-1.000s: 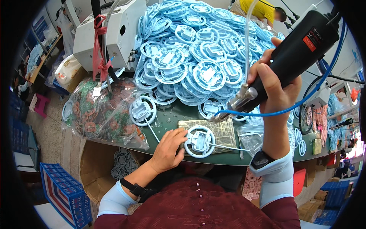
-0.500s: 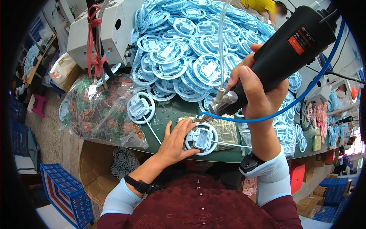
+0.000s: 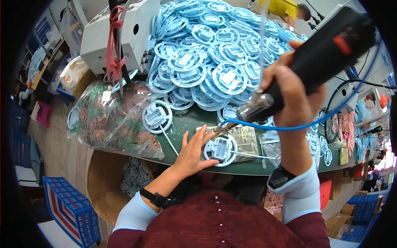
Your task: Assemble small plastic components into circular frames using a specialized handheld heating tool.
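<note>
A round white-and-blue plastic ring part (image 3: 221, 151) lies on the green bench near the front edge. My left hand (image 3: 192, 151) rests flat beside it, fingertips touching its left rim. My right hand (image 3: 291, 93) grips a black power screwdriver (image 3: 314, 58) tilted down to the left. Its metal tip (image 3: 221, 129) sits just above the part's top edge. A blue cable (image 3: 289, 124) loops from the tool under my wrist. A second ring part (image 3: 157, 117) with a thin white rod lies to the left.
A big heap of the same blue ring parts (image 3: 211, 62) fills the bench behind. A white machine (image 3: 120, 35) stands at the back left, a clear bag of orange and green pieces (image 3: 109, 120) beside it. A cardboard box (image 3: 132, 182) and a blue crate (image 3: 72, 211) sit below. Another person (image 3: 289, 8) works far behind.
My right hand has brought the screwdriver down and left, so its tip now hovers at the part's top edge. My left hand has stayed against the part.
</note>
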{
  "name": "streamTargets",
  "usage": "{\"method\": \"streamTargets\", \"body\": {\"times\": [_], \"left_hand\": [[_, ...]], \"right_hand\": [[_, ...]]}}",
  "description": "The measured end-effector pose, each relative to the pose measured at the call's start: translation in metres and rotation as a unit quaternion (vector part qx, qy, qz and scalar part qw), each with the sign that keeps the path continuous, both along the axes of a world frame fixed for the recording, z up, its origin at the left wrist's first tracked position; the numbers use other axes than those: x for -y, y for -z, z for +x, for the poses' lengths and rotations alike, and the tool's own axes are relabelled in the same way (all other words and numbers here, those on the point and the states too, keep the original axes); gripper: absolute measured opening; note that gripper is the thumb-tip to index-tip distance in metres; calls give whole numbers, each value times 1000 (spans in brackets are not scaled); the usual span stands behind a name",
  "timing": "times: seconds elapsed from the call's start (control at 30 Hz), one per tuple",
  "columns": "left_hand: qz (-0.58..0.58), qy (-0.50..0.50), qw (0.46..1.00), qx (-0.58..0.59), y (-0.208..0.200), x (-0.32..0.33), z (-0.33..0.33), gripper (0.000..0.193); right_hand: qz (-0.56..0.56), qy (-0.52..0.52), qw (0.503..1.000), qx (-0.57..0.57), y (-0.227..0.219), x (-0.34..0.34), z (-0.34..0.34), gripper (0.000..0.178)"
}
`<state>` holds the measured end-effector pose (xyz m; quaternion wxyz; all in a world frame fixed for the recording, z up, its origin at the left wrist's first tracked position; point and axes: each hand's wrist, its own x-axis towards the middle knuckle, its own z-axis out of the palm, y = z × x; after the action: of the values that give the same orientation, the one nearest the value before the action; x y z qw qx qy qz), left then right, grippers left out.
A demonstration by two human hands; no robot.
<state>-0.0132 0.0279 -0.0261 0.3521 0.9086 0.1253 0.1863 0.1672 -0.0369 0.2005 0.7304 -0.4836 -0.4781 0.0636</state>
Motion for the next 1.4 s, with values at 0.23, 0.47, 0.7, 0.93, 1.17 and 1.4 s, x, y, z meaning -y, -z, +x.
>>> {"method": "streamTargets", "body": {"times": [0.23,0.47,0.7,0.93,1.17,1.4], "left_hand": [[-20,1,1000,24,1,-2,0,111],[-2,-4,1000,16,7,-3,-1,93],[9,-6,999,36,8,-1,-1,92],[-3,-3,1000,23,5,-2,0,95],[0,-1,999,42,9,-2,0,93],[1,-9,1000,8,5,0,1,90]], "right_hand": [[-22,-42,998,43,14,-4,-32,45],[-44,6,996,73,27,-13,-35,43],[-61,25,995,73,33,-19,-32,40],[-51,12,997,49,31,-21,-32,37],[-45,-2,999,5,44,-19,-36,35],[3,-5,1000,6,7,7,-19,44]]}}
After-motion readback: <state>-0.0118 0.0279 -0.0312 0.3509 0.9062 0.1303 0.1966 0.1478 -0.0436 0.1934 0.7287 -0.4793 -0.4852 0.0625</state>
